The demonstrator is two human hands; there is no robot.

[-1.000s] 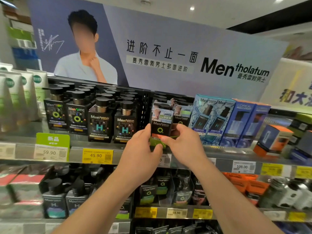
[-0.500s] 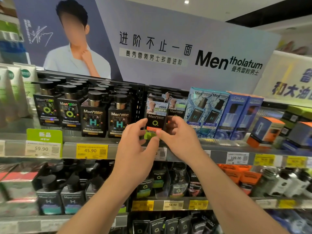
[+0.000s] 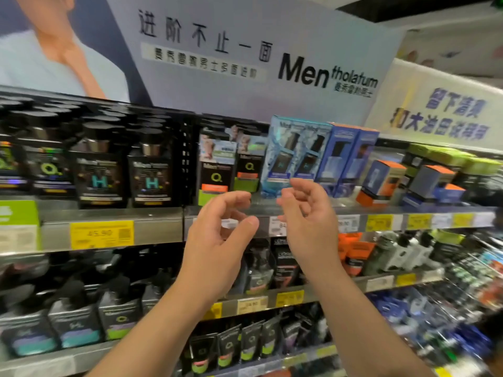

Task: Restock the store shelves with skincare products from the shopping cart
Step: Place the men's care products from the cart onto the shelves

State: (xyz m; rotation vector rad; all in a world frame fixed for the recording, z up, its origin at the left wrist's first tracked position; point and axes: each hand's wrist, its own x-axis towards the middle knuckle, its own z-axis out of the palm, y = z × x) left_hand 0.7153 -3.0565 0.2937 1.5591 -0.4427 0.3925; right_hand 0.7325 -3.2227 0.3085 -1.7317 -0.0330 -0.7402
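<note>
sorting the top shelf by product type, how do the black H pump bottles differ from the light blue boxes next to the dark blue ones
The black H pump bottles stand unboxed, with metallic necks and black caps in the open; the light blue boxes enclose their product, showing only a dark panel on the front.

The bottles are squat and black; the boxes are taller, narrower and splash-patterned.

The bottles stand left of the black divider, the boxes right of it.

Both stand upright on the top shelf.
</note>
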